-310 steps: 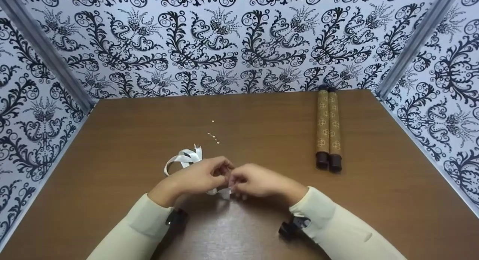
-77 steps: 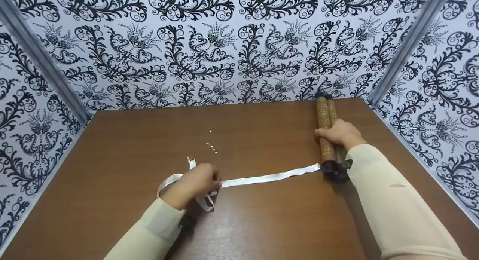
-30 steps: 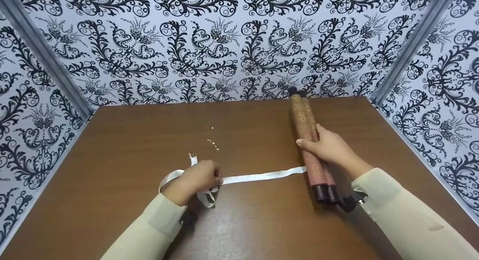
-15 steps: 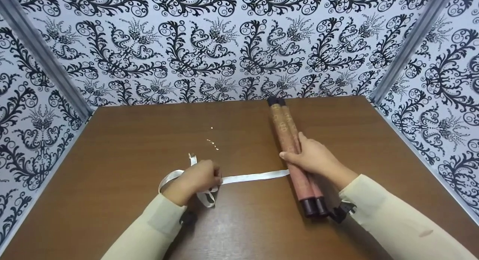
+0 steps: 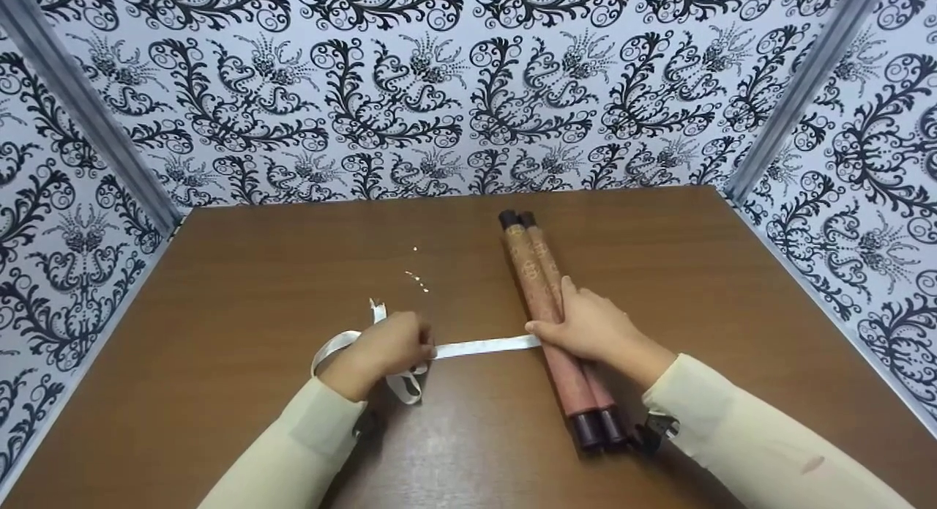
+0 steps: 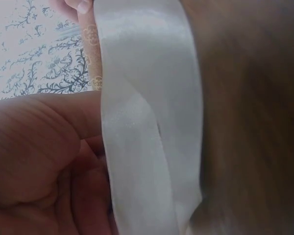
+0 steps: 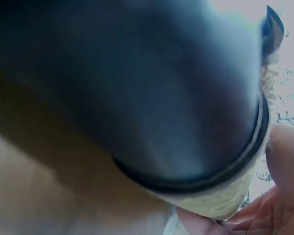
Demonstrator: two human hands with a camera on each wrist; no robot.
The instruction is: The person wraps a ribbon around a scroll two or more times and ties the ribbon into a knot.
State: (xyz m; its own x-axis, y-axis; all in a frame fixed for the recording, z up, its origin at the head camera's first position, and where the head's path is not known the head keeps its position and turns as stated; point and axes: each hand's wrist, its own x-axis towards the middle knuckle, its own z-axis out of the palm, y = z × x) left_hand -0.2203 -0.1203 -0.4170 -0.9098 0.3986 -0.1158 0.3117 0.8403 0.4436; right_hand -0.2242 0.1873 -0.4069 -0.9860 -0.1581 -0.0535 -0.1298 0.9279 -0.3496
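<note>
A double-rolled scroll (image 5: pixel 531 275), brown-gold to reddish with dark end caps, slants across the table right of centre. My right hand (image 5: pixel 593 326) grips its middle, thumb over the near roll and fingers along the far side. In the right wrist view a dark end cap (image 7: pixel 186 122) fills much of the picture. A flat white satin ribbon (image 5: pixel 483 347) runs from my left hand (image 5: pixel 384 351) to the scroll, where its far end is hidden. My left fingers hold the ribbon; in the left wrist view a ribbon loop (image 6: pixel 152 98) partly covers the curled fingers.
Loose ribbon loops (image 5: pixel 333 348) lie around my left hand. Several tiny pale bits (image 5: pixel 417 278) are scattered on the brown tabletop (image 5: pixel 278 253) beyond it. Patterned panels (image 5: pixel 395 91) enclose the back and sides.
Earlier both hands were together at the ribbon. Then the ribbon lay stretched rightward and my right hand took the scroll, bringing it left and nearer over the ribbon's end. My left hand stays put.
</note>
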